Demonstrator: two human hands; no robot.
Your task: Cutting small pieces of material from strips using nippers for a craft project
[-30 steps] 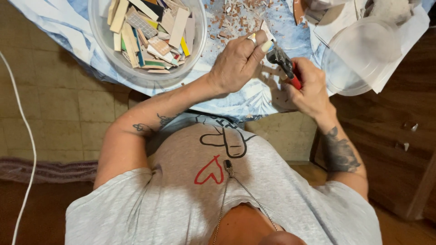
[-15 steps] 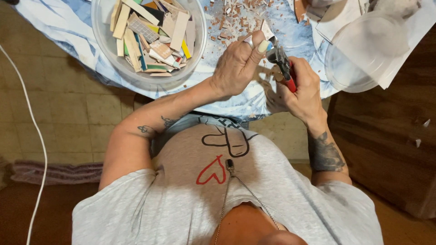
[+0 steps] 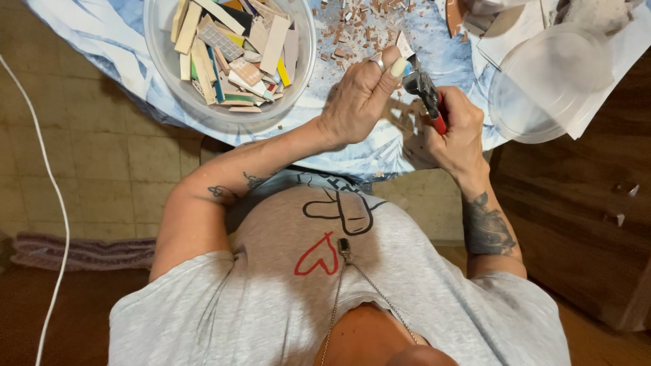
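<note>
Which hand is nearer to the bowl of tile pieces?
Left. The left hand is just beside the bowl, pinching a small tile piece; the right hand lies beyond it, holding nippers.

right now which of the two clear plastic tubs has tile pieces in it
The clear bowl beyond the left hand, heaped with coloured tile strips. The other tub, beyond the right hand, looks empty.

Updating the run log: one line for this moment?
left hand: holds tile piece | right hand: grips red-handled nippers at piece | bowl of tile scraps: left
</note>
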